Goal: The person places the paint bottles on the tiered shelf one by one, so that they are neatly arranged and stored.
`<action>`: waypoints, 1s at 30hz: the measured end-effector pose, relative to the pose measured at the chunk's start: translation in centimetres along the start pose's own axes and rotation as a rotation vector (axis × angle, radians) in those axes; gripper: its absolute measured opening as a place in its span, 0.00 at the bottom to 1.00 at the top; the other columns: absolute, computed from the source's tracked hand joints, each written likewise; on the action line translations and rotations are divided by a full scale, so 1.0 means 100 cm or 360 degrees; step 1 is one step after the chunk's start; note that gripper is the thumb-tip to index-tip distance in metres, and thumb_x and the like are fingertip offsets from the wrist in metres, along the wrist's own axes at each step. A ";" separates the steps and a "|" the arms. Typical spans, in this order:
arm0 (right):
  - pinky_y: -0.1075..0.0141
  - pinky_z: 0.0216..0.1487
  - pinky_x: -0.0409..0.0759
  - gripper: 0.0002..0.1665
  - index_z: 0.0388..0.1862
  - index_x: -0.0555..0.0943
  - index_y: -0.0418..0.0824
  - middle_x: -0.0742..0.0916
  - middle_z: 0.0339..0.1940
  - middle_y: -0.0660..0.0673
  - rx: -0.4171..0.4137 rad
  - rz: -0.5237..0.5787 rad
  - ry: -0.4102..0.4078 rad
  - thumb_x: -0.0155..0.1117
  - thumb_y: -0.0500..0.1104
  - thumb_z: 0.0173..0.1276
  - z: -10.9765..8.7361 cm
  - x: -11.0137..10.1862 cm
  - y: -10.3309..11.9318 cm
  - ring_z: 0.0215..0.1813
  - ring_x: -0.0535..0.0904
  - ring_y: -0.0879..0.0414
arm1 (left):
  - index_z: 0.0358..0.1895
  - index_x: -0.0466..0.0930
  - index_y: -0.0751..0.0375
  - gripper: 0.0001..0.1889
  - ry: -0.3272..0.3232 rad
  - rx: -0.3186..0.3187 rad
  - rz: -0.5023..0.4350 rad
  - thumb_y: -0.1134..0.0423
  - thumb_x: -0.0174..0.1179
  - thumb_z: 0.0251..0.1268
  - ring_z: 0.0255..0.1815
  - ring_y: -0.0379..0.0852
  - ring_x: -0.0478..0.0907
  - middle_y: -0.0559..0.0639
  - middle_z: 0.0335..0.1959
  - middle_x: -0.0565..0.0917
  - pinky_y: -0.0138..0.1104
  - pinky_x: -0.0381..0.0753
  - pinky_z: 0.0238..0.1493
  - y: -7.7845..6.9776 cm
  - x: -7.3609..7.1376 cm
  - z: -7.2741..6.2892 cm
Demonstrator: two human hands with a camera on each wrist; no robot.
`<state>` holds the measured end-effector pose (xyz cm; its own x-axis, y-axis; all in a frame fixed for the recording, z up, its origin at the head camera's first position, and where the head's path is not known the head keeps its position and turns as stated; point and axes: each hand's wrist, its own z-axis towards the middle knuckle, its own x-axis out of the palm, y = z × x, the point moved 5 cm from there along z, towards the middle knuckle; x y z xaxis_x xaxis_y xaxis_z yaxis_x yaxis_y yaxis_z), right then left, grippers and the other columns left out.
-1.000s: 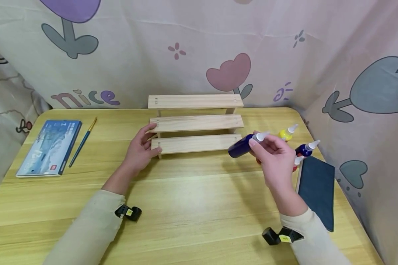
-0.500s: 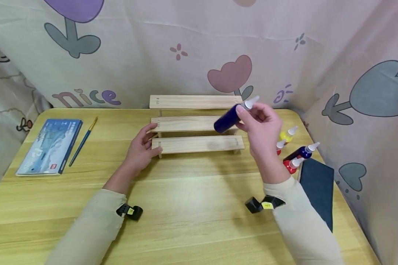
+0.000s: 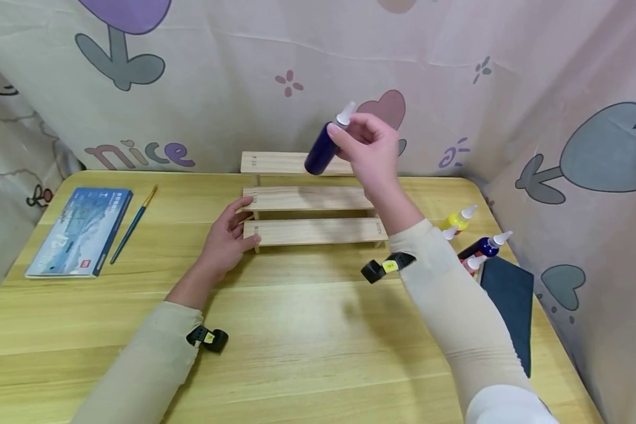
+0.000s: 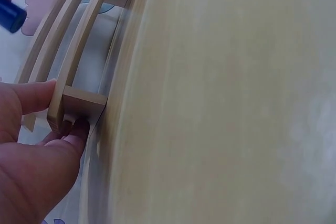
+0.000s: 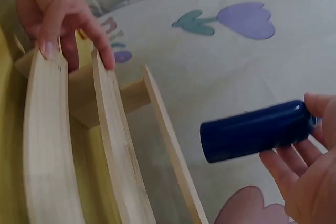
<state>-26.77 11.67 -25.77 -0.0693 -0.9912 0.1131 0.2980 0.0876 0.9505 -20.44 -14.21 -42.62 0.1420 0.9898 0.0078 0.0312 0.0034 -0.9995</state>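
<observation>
Perhaps I am risking a drop, since my right hand [image 3: 373,147] is pinching the dark blue squeeze bottle [image 3: 320,148] only by its neck, fingers closed around it, holding it tilted near the top of the three-tier wooden rack [image 3: 307,199]. By the back edge of the table [image 3: 297,330], my left hand [image 3: 222,238] is gripping the rack's left end, fingers bent.
</observation>
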 end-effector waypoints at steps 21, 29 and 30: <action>0.64 0.60 0.76 0.18 0.63 0.74 0.29 0.81 0.56 0.36 0.0039 -0.0223 0.0885 0.46 0.32 0.79 0.034 0.065 -0.022 0.55 0.81 0.48 | 0.77 0.60 0.49 0.44 0.0009 0.0032 0.0000 0.89 0.56 0.60 0.70 0.57 0.66 0.63 0.71 0.65 0.33 0.76 0.58 0.000 0.004 -0.002; 0.63 0.60 0.76 0.21 0.67 0.74 0.32 0.82 0.53 0.38 0.0095 -0.0169 0.0883 0.44 0.29 0.79 0.033 0.068 -0.024 0.54 0.80 0.48 | 0.76 0.61 0.49 0.44 -0.0003 0.0032 -0.0004 0.90 0.56 0.59 0.71 0.60 0.64 0.63 0.71 0.65 0.34 0.76 0.58 -0.001 0.002 -0.001; 0.63 0.60 0.76 0.22 0.68 0.73 0.32 0.83 0.54 0.38 0.0101 -0.0162 0.0869 0.45 0.29 0.79 0.033 0.068 -0.025 0.55 0.80 0.48 | 0.76 0.61 0.49 0.44 -0.0005 0.0030 -0.0002 0.90 0.56 0.59 0.71 0.60 0.65 0.63 0.71 0.65 0.34 0.76 0.58 -0.001 0.003 -0.001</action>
<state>-31.11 5.06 -26.43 0.4134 -0.9011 -0.1306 0.2563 -0.0225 0.9663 -20.29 -13.96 -42.56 0.1389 0.9903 0.0092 0.0130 0.0075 -0.9999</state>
